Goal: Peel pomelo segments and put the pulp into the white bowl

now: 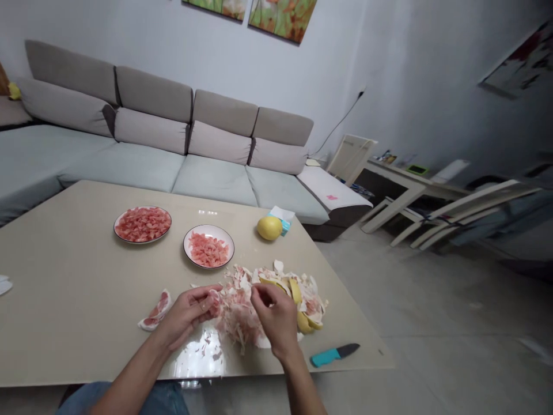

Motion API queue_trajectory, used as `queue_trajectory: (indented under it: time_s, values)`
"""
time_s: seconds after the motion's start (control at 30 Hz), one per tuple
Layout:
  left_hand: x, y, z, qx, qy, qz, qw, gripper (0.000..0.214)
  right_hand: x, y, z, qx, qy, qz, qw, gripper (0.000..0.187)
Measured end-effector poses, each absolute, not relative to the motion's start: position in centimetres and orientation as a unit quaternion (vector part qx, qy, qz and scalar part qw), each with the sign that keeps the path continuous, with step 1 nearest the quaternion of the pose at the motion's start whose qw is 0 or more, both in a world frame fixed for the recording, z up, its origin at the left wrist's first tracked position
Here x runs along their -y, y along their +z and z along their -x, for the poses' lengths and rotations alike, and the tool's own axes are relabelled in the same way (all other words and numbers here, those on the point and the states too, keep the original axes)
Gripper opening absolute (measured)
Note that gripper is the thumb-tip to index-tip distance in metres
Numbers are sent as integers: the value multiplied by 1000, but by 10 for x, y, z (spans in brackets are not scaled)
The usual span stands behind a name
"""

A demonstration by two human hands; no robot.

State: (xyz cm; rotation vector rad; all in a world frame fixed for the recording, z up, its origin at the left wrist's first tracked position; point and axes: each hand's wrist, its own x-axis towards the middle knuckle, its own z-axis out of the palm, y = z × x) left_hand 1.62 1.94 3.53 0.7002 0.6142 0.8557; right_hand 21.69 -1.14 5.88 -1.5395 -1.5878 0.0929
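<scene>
My left hand (188, 314) is closed around a pink pomelo segment (213, 304), partly hidden by the fingers. To its right, over a heap of peel and membrane scraps (242, 325), my right hand (276, 317) is pinched; whatever its fingertips may hold is too small to make out. Another pomelo wedge (158, 311) with white pith lies left of my left hand. Beyond the hands, a white dark-rimmed plate (223, 237) bears some pink pulp pieces (208, 251). A fuller plate (116, 231) farther left is heaped with pulp (143, 223).
A folding knife (334, 354) with a turquoise handle lies near the table's front right edge. At the back right, a whole yellow fruit (269, 228) sits against a tissue pack (283, 218). Yellow rind (296, 291) lies in the heap. Behind the table (86, 276) stands a sofa (216, 178).
</scene>
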Motion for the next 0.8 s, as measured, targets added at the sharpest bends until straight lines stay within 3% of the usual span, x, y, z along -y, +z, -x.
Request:
queue_trajectory:
  time_s: [0.17,0.23,0.4,0.53,0.63,0.8]
  values:
    - [-21,33,-13,-245,373,-272,853,39,7,61,-234,667,44,638,382,25]
    - [-21,33,-15,-258,376,-282,844,42,7,55,-234,678,33,635,370,20]
    - [-21,28,-24,-355,430,-424,714,48,15,50,-227,689,59,624,364,22]
    - [-21,25,-28,-391,461,-543,583,38,26,55,-203,683,151,593,400,14]
    - [-19,24,-27,-384,454,-570,567,34,28,54,-184,684,189,561,427,20]
    - [-19,24,-26,-376,430,-601,560,31,20,44,-176,668,208,546,460,14]
